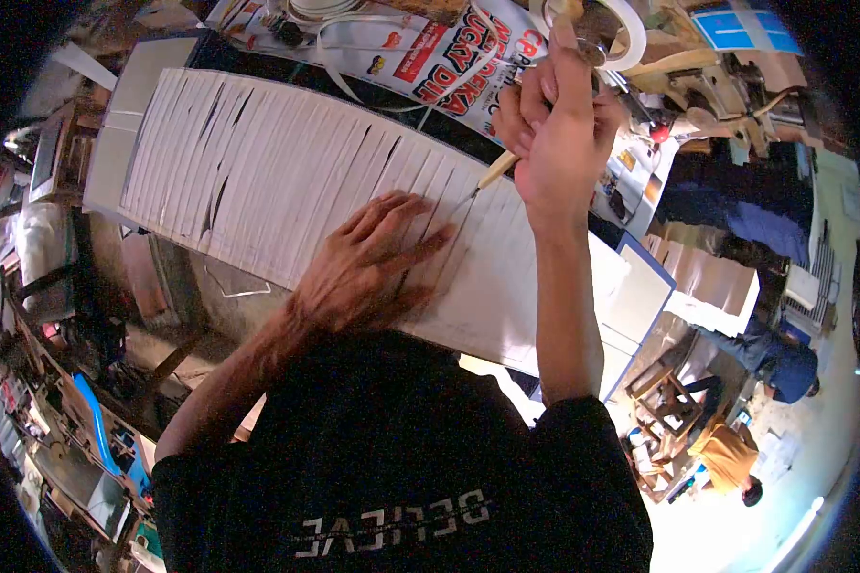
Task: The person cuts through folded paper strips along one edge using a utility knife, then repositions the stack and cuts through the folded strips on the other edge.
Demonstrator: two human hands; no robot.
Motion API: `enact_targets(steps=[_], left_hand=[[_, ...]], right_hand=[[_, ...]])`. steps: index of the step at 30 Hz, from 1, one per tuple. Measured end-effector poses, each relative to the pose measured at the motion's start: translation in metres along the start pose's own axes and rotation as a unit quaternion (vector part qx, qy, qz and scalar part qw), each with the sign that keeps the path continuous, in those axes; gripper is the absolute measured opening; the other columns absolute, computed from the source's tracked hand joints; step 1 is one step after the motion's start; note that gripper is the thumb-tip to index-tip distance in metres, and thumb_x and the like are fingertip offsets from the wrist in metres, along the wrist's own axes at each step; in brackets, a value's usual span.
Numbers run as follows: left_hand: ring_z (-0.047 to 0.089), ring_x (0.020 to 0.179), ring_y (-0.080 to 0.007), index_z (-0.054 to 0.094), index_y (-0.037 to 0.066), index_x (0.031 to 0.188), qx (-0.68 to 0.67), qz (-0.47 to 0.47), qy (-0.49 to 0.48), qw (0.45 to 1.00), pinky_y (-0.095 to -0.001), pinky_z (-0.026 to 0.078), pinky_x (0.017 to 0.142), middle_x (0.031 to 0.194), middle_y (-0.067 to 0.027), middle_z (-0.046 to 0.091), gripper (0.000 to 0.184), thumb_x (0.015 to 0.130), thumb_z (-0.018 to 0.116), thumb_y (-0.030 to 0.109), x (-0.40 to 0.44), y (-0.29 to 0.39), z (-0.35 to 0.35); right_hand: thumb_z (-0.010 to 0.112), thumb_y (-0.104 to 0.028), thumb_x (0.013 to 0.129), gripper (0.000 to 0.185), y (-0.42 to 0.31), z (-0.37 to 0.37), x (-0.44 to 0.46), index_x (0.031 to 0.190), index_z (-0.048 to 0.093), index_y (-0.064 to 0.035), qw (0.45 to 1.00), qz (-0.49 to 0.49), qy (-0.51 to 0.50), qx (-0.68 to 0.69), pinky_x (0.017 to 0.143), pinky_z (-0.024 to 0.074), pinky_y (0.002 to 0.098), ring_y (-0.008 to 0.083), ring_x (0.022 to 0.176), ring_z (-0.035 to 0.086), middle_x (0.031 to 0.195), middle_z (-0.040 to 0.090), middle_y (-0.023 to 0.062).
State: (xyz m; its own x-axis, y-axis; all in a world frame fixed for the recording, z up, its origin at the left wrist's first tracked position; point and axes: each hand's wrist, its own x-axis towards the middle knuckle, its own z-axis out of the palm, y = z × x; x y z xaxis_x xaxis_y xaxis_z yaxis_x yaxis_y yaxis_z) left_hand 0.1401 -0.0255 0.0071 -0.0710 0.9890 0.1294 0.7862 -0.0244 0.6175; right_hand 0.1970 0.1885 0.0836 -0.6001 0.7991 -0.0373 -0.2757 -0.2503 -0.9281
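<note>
A long panel covered in narrow white strips (287, 167) lies before me, with dark gaps between some strips. My left hand (373, 258) rests on it, fingers spread over the strips. Above the panel's right part, my right hand (564, 129) is closed around a slim tool with a pale handle (499, 170). The tool's thin tip points down-left at the strips near my left fingertips; its exact kind I cannot make out. Right of the tool, the panel surface (506, 277) looks smooth and white.
Behind the panel lie a printed banner (440, 57), a loop of white strip (325, 48) and a white ring like a tape roll (631, 38). Two other people, one in a dark top (779, 368) and one in orange (726, 454), are at the far right near a wooden stool (664, 401).
</note>
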Motion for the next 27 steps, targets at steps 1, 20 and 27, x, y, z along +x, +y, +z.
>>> enact_targets(steps=[1, 20, 27], left_hand=[[0.044, 0.142, -0.0377, 0.060, 0.018, 0.144, -0.001, -0.002, 0.002, 1.000, -0.0481, 0.039, 0.119, 0.148, -0.0160, 0.048, 0.066, 0.082, 0.079, 0.033, 0.000, 0.000, 0.000], [0.042, 0.143, -0.0316, 0.059, 0.012, 0.141, 0.053, 0.049, 0.004, 0.997, -0.0507, 0.027, 0.127, 0.146, -0.0070, 0.054, 0.059, 0.090, 0.073, 0.039, -0.003, -0.008, 0.012], [0.053, 0.133, -0.0409, 0.068, 0.012, 0.131, 0.033, 0.051, 0.051, 0.997, -0.0541, 0.041, 0.117, 0.142, -0.0082, 0.060, 0.056, 0.080, 0.079, 0.033, 0.000, -0.007, 0.011]], right_hand=[[0.057, -0.022, 0.101, 0.036, 0.001, -0.002, 0.000, 0.071, 0.040, -0.0107, 1.000, 0.002, -0.002, -0.001, 0.040, 0.0182, 0.0288, 0.0095, 0.040, 0.026, 0.053, 0.031, -0.0015], [0.055, -0.033, 0.105, 0.046, -0.007, -0.007, 0.002, 0.068, 0.038, -0.0134, 0.999, 0.006, -0.031, 0.020, 0.039, 0.0174, 0.0283, 0.0088, 0.040, 0.020, 0.051, 0.026, -0.0024], [0.058, -0.031, 0.104, 0.046, 0.006, 0.006, -0.004, 0.067, 0.037, -0.0127, 1.000, -0.010, -0.002, 0.014, 0.040, 0.0174, 0.0285, 0.0093, 0.041, 0.022, 0.051, 0.026, -0.0023]])
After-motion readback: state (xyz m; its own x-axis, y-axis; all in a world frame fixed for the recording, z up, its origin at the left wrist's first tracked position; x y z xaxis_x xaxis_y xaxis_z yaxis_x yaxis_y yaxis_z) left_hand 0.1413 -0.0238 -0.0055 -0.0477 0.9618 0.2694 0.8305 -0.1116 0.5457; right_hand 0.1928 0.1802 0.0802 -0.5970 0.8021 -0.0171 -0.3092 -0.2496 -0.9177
